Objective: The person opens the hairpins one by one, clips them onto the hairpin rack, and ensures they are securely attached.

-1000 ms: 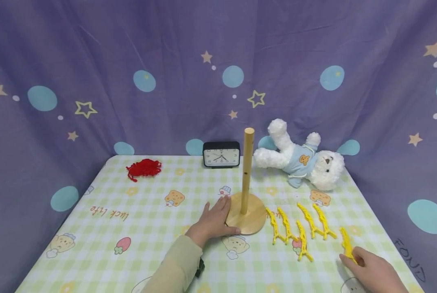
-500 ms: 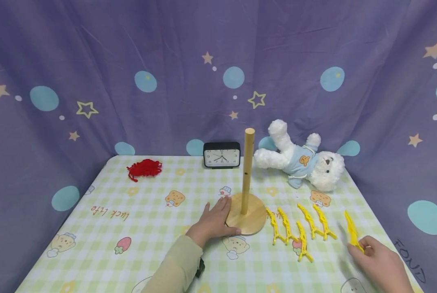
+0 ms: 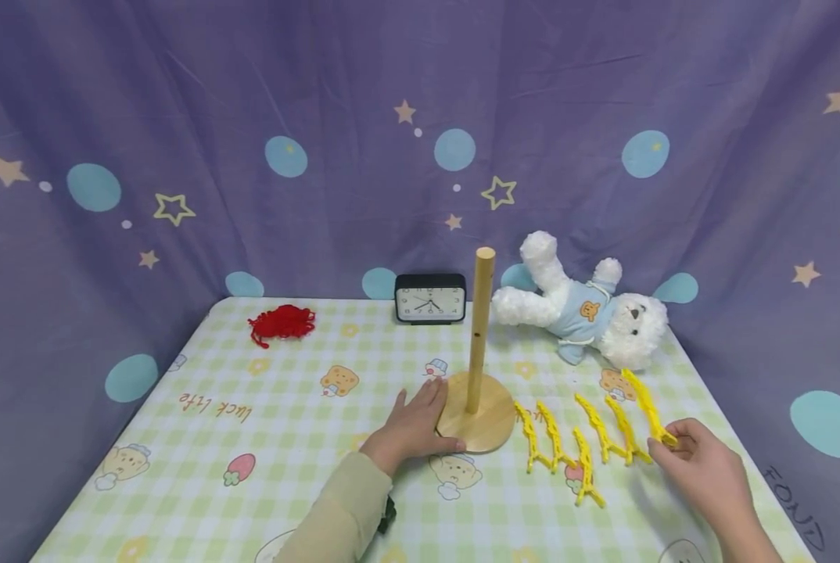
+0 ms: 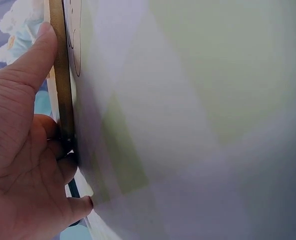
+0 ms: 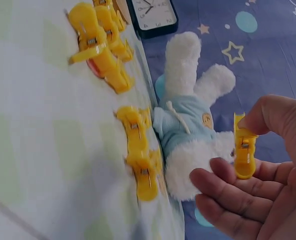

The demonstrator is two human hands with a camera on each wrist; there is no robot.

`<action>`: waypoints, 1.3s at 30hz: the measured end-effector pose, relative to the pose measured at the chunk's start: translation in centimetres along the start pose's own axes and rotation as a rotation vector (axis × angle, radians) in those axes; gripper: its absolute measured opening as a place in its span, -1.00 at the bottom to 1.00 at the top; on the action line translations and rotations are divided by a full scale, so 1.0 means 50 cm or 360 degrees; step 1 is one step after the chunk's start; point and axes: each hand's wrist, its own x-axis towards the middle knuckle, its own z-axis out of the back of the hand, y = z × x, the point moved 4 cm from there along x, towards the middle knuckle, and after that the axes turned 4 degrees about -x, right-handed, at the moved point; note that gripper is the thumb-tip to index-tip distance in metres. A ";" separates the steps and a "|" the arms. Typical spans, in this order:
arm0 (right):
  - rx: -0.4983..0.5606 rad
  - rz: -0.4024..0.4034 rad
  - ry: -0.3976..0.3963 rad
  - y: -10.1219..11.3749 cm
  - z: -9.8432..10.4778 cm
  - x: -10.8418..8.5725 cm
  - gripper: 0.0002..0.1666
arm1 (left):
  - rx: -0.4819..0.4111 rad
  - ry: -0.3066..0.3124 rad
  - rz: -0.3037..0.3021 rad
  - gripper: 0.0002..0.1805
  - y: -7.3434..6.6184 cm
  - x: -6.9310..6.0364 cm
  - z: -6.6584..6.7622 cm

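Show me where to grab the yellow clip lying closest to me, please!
I'd pinch that clip by its forked end, thumb on one side and finger on the other, coming in from your side. The fork points toward you, its two ends spread like little handles, and it sits apart from the other clips, so your fingers should have room.

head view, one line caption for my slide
Left hand touches the stand; right hand holds a yellow clip, five more on the table.

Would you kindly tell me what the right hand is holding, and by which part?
The right hand pinches a yellow clip by its handle end.
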 end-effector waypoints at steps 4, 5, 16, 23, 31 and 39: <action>0.0089 0.0048 -0.0063 0.022 -0.009 0.005 -0.48 | 0.0000 -0.0005 -0.0003 0.20 -0.003 -0.001 0.003; 0.0109 0.0065 -0.0071 0.027 -0.011 0.007 -0.48 | 0.0005 -0.0005 -0.0001 0.20 -0.003 -0.001 0.003; 0.0281 0.0394 -0.0157 0.097 -0.026 0.024 -0.55 | 0.0021 0.0003 0.0012 0.19 -0.004 -0.003 0.005; 0.0394 0.0530 -0.0031 0.137 -0.050 0.032 -0.49 | 0.0013 0.0003 0.0011 0.20 -0.001 -0.002 0.001; 0.0343 0.0715 0.0026 0.163 -0.084 0.039 -0.57 | 0.0011 0.0001 0.0008 0.20 0.002 0.001 -0.004; 0.0216 0.0889 0.0074 0.183 -0.112 0.040 -0.66 | 0.0019 0.0002 0.0021 0.20 0.004 0.000 -0.006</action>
